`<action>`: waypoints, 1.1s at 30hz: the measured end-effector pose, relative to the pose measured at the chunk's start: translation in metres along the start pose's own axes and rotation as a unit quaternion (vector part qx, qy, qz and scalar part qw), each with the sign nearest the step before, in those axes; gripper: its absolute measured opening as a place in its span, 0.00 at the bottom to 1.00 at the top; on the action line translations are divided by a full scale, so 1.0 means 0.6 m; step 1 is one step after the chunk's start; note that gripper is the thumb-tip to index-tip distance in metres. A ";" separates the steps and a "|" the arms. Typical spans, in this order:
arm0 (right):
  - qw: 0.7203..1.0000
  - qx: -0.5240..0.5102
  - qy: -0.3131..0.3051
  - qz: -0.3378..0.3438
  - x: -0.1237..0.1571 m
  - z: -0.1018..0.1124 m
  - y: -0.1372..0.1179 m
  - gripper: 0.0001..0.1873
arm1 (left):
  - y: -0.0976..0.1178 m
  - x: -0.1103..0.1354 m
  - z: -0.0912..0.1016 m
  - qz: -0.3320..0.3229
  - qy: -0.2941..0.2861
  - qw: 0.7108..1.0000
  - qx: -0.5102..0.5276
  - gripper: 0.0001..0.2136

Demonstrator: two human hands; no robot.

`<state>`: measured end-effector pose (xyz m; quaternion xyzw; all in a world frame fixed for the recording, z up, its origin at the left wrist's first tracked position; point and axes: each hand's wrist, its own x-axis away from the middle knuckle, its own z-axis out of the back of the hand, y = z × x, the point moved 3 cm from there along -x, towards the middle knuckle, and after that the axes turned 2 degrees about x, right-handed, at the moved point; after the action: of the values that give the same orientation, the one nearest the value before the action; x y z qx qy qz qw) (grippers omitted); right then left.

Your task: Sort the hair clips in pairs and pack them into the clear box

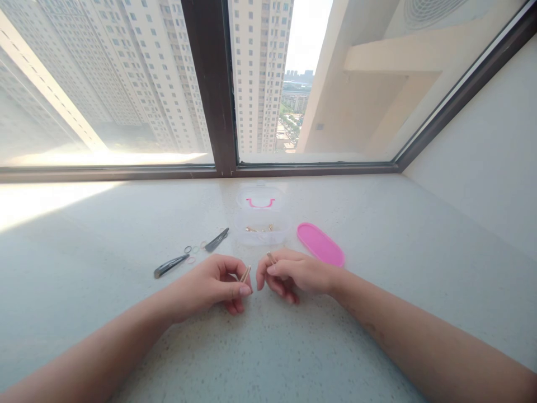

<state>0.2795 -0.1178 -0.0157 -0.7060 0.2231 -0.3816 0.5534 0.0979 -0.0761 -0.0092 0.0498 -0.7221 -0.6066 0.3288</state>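
Note:
Between thumb and fingers, my left hand (218, 281) pinches a slim gold hair clip (245, 273) that points up and to the right. Just to its right, my right hand (291, 272) is closed on another small gold hair clip (271, 257), mostly covered by the fingers. The hands are close together but apart, low over the counter. Behind them stands an open clear plastic box (266, 239) with a pink handle (260, 206) on its raised lid. Several small gold pieces (260, 229) lie in the box.
Left of the box lie two dark hair clips (171, 266) and several small hair ties (187, 249). A pink oval tray (321, 244) rests on the speckled counter (260, 358) beside my right wrist. A dark window frame (218, 95) borders the counter's back edge.

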 end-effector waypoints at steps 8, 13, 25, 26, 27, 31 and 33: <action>0.994 0.076 -0.032 0.073 0.002 0.001 -0.009 0.22 | 0.006 -0.003 -0.002 -0.014 -0.003 0.999 0.037 0.05; 0.989 0.129 -0.032 0.072 0.003 -0.007 -0.022 0.22 | 0.005 0.000 -0.003 -0.011 -0.004 1.000 0.029 0.06; 0.996 0.055 -0.064 -0.012 0.003 -0.006 -0.012 0.03 | 0.004 0.002 -0.002 0.002 -0.002 0.999 0.041 0.07; 0.997 0.056 -0.058 -0.020 0.004 -0.005 -0.011 0.04 | 0.005 0.003 -0.003 0.004 -0.001 0.999 0.039 0.07; 0.996 0.061 -0.055 -0.023 0.004 -0.004 -0.011 0.04 | 0.007 0.004 -0.004 0.004 -0.001 0.999 0.036 0.07; 0.992 0.099 -0.075 0.004 0.006 -0.005 -0.011 0.09 | 0.011 0.005 -0.006 -0.004 -0.012 0.999 0.031 0.08; 0.990 0.112 -0.083 0.019 0.006 -0.005 -0.010 0.11 | 0.010 0.005 -0.006 -0.009 -0.016 0.999 0.031 0.08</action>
<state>0.2787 -0.1203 -0.0088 -0.6645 0.1457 -0.3338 0.6526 0.0997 -0.0788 -0.0023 0.0567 -0.7453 -0.5876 0.3099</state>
